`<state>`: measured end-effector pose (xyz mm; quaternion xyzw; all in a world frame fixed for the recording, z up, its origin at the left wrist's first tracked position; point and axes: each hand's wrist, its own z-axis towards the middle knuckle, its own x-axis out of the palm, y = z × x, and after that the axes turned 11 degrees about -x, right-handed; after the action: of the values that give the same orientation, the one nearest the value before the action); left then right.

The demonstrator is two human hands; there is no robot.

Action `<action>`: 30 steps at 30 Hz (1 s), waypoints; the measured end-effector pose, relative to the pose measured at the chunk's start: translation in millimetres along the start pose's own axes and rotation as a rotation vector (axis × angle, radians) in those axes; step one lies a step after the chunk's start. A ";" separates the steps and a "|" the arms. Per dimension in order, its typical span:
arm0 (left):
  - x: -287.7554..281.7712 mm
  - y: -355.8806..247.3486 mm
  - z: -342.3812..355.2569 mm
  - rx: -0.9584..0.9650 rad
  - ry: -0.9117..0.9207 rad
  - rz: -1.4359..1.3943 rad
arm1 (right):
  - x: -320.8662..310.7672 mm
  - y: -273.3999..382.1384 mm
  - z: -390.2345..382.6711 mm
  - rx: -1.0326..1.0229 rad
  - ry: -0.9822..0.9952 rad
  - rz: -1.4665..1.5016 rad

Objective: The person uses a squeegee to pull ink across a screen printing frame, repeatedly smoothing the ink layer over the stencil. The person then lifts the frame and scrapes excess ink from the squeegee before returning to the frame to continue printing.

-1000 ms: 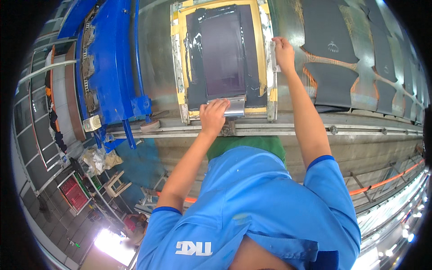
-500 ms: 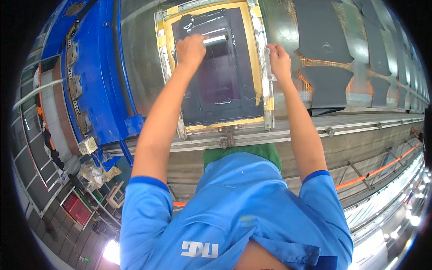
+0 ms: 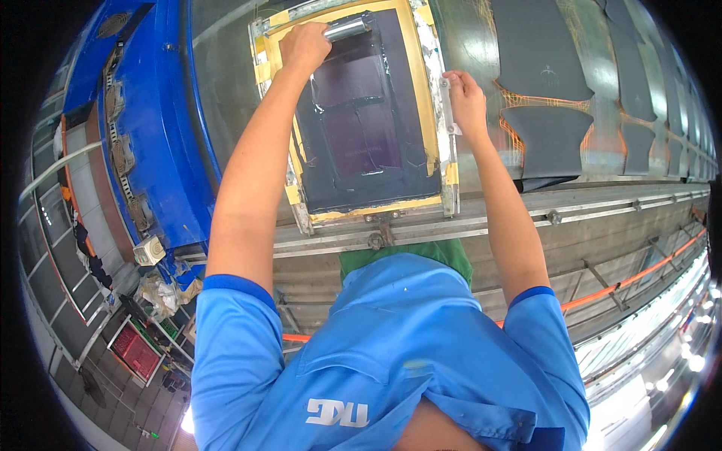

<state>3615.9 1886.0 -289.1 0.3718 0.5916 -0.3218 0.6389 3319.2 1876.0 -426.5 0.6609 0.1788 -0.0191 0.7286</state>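
A screen printing frame [image 3: 449,174], with yellow tape along its edges, lies before me on the long table. Dark mesh [image 3: 414,143] fills it, with wet, shiny ink streaks around a purplish rectangle. Near the far end of the mesh, my left hand [image 3: 304,48] is closed round the end of a silver-edged squeegee [image 3: 348,30]; its grip is hidden under my fingers. My right hand [image 3: 468,104] pinches the frame's right edge, beside a small pale bracket [image 3: 455,129].
Dark cut fabric pieces [image 3: 543,143] lie along the table to the right. A metal rail [image 3: 496,223] with bolts runs along the near edge. Blue machinery [image 3: 162,143] stands at the left, with a red crate [image 3: 135,352] on the floor beyond.
My left hand and the squeegee have moved away from me and slightly left, uncovering more of the purplish rectangle. My right hand stays at the frame's edge.
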 end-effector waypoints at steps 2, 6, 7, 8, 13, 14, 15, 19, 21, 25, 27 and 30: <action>7.4 -0.5 -12.6 0.027 -0.062 -0.036 | -1.8 4.3 -1.6 0.019 0.024 0.001; 22.7 -5.7 -86.3 0.062 -0.042 0.032 | -4.3 9.0 0.0 0.054 0.041 0.018; 27.1 -6.1 -112.6 0.089 -0.048 -0.062 | -3.6 3.0 2.0 0.030 0.022 0.021; 34.2 -5.1 -137.4 0.116 -0.039 -0.071 | -2.1 -2.6 3.5 0.005 0.006 0.022; 67.1 2.4 -271.6 0.186 -0.203 -0.202 | -0.4 -13.4 10.8 -0.026 -0.001 0.053; 71.4 2.9 -290.4 0.163 -0.215 -0.277 | 1.5 -13.3 11.4 -0.020 0.003 0.064; 68.9 1.3 -307.8 0.141 -0.212 -0.275 | -1.4 -5.6 9.3 0.042 0.044 0.055; 58.7 6.4 -288.7 0.165 -0.195 -0.305 | -2.9 0.8 7.5 0.011 0.022 0.074; 52.4 10.0 -235.8 0.167 -0.283 -0.299 | -3.7 4.7 6.2 0.055 0.023 0.041; 21.3 13.0 -93.0 -0.034 -0.074 -0.155 | -2.8 3.8 1.9 0.012 0.017 0.015; 12.6 18.1 -26.6 -0.025 -0.058 -0.128 | -5.6 12.2 -1.0 0.058 0.035 0.028; -5.3 10.8 28.0 -0.020 -0.025 -0.024 | -5.9 19.1 -4.0 0.075 0.043 0.037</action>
<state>3639.0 1867.4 -282.1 0.3543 0.5910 -0.3280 0.6463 3317.8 1881.0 -406.8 0.6912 0.1813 0.0021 0.6995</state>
